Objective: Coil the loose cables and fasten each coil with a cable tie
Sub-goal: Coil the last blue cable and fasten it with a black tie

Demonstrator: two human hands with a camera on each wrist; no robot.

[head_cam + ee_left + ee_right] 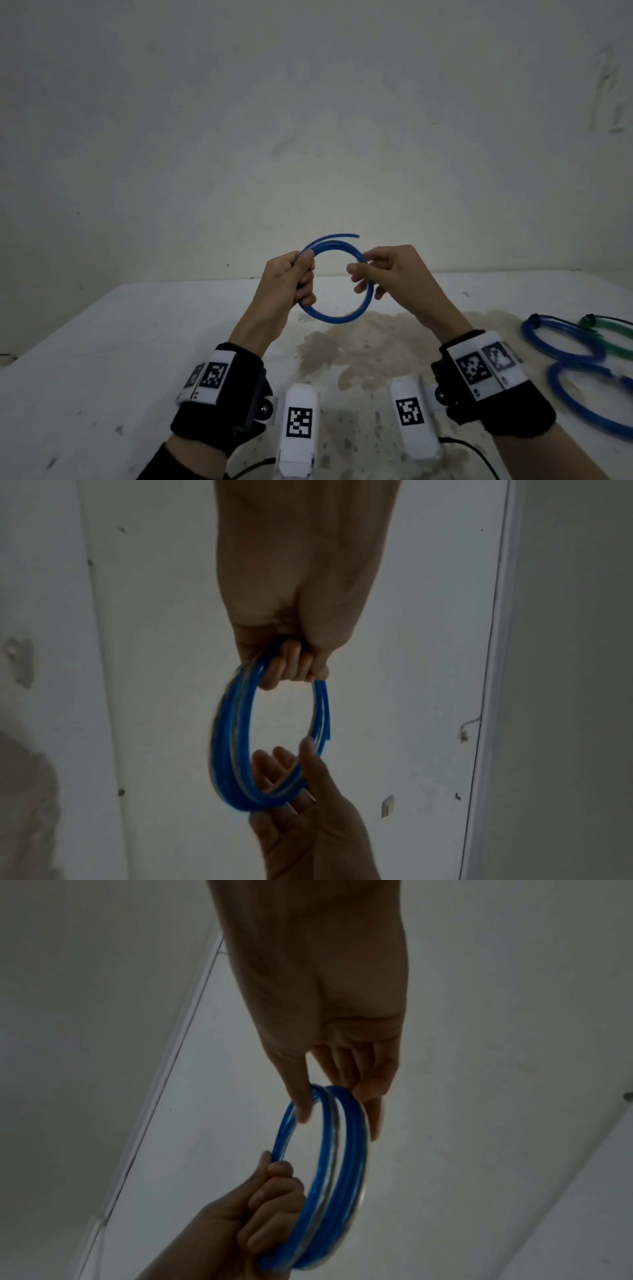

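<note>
A blue cable coil [329, 320] of several loops is held upright in the air above the white table [120, 342]. My left hand [303, 274] grips its left side in a fist, fingers curled round the bundled loops [232, 737]. My right hand [368, 274] pinches the right side, thumb on one face and fingers through the ring [352, 1150]. One loose cable end [356, 235] sticks out at the top of the coil. No tie shows on this coil.
At the right of the table lie two blue coils [558, 342] [582, 401] and a green coil [613, 339], two of them with black cable ties [534, 320]. A brown stain [359, 346] marks the table's middle. A plain wall stands behind.
</note>
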